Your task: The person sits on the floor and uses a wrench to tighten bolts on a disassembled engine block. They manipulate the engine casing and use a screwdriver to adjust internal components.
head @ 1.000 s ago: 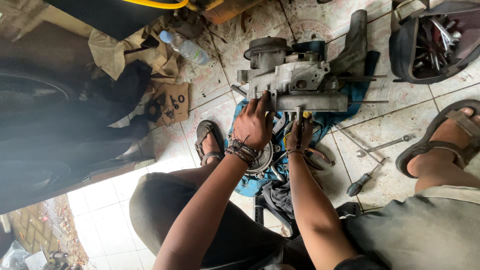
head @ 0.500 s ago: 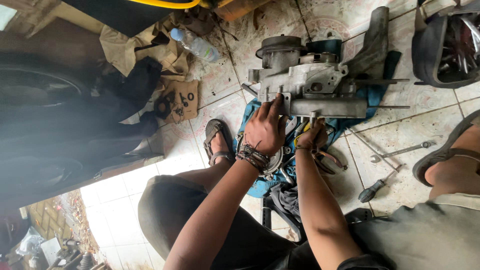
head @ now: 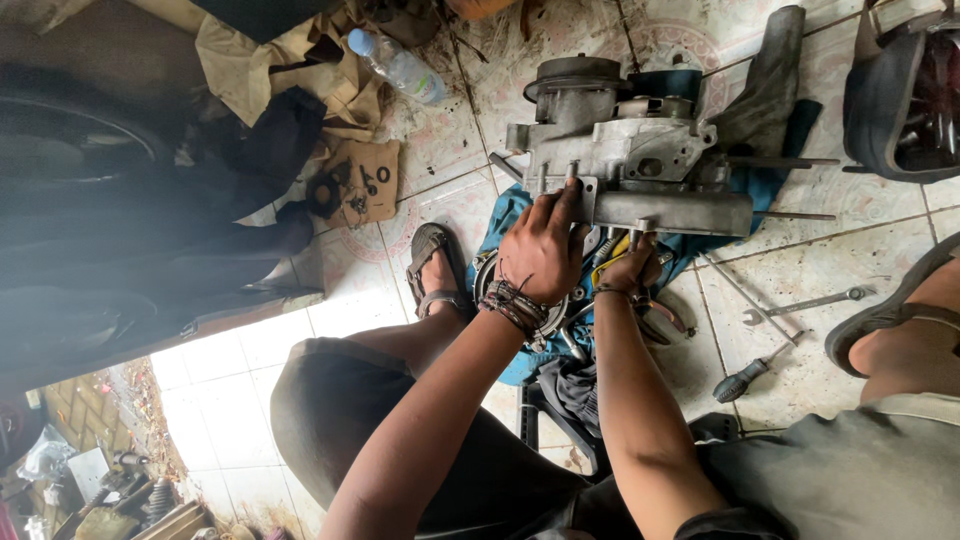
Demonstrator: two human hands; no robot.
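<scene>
Gripping the near edge of the grey cast-metal engine casing [head: 640, 165], the left hand [head: 545, 250] is curled shut on it. The right hand [head: 628, 270] is tucked under the casing; its grip can't be read. Head view: both hands barely shifted from a second ago, and the casing still sits on the blue cloth [head: 505, 225] on the tiled floor [head: 800, 360].

We find bare tile open between the engine casing [head: 640, 165] and the plastic bottle [head: 400, 66], a clear way in from the upper left. On the other side, studs jut sideways from the casing, and a wrench [head: 800, 303] and screwdriver [head: 748, 374] lie on the tile below them. Our left hand [head: 540, 250] and right hand [head: 630, 268] crowd the casing's near edge, with a sandalled foot [head: 432, 270] just beside the blue cloth [head: 500, 225]
</scene>
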